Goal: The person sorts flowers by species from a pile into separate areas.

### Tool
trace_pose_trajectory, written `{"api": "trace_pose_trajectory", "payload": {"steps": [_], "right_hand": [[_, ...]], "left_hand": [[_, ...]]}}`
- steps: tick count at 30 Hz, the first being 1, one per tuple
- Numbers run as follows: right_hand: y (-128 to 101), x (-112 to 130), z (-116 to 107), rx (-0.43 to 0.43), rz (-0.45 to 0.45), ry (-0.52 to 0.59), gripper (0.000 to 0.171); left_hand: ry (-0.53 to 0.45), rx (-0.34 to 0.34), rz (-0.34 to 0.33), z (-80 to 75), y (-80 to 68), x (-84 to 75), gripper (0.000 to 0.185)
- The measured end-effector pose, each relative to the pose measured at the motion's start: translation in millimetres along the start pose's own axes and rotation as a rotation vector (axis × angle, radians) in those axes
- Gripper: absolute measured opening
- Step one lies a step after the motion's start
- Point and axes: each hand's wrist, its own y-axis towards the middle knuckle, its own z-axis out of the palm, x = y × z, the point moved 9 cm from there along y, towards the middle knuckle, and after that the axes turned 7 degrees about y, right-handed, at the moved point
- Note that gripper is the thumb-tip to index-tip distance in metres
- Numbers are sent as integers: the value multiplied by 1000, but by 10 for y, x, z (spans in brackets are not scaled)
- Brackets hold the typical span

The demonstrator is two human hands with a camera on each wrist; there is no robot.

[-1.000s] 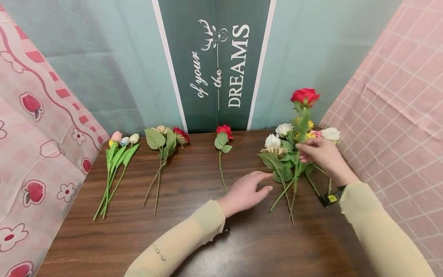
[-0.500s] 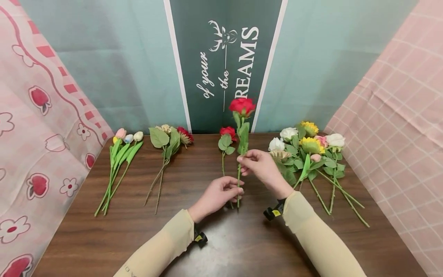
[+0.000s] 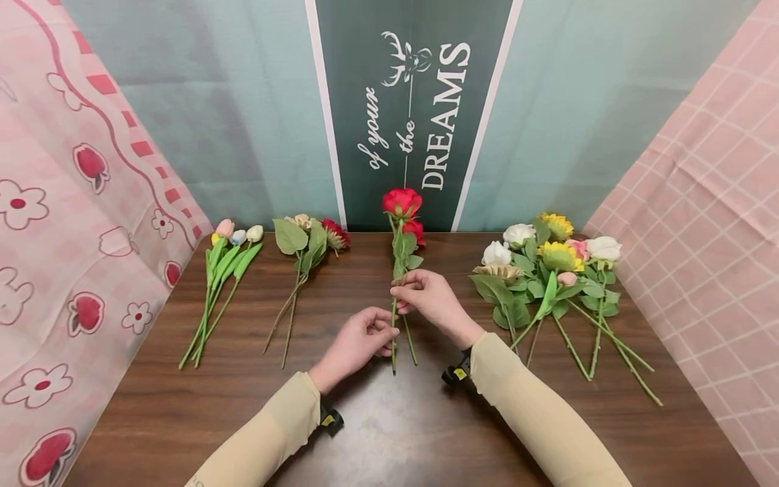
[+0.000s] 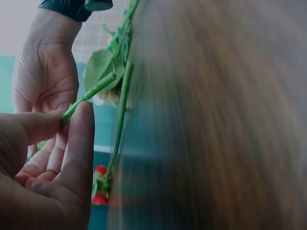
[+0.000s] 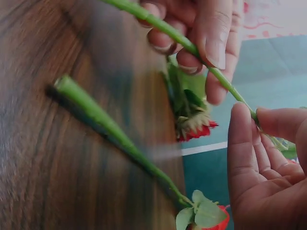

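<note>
L hand (image 3: pixel 359 338) pinching low stem of red rose (image 3: pixel 402 203), R hand (image 3: pixel 426 297) pinching mid-stem, rose upright over table (image 3: pixel 243 406)

Both sleeved arms reach forward, left hand (image 3: pixel 359 338) and right hand (image 3: pixel 429 297) close together, fingers pinched.

Dark wood-grain surface (image 3: pixel 377 433). Far left on it: tulip bunch (image 3: pixel 219 284), buds pink, yellow, white, stems toward near edge. Just right of that: small stem cluster (image 3: pixel 301 260) with a beige bloom and a dark red one. Right side: mixed pile (image 3: pixel 548 277) of white roses, sunflowers, pink buds, stems fanned out. Behind: teal backdrop, dark green banner (image 3: pixel 414 115) reading "of your the DREAMS". Pink patterned cloth (image 3: pixel 67 223) left, pink checked cloth (image 3: pixel 700 176) right.
</note>
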Motion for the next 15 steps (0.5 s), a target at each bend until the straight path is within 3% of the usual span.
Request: {"api": "trace_pose_trajectory", "payload": {"steps": [7, 15], "right_hand": [[9, 6, -61, 11, -38, -208, 26], [-106, 14, -280, -3, -41, -347, 23]], "left_hand": [[91, -26, -59, -205, 50, 48, 28], [201, 42, -114, -138, 185, 103, 50]]}}
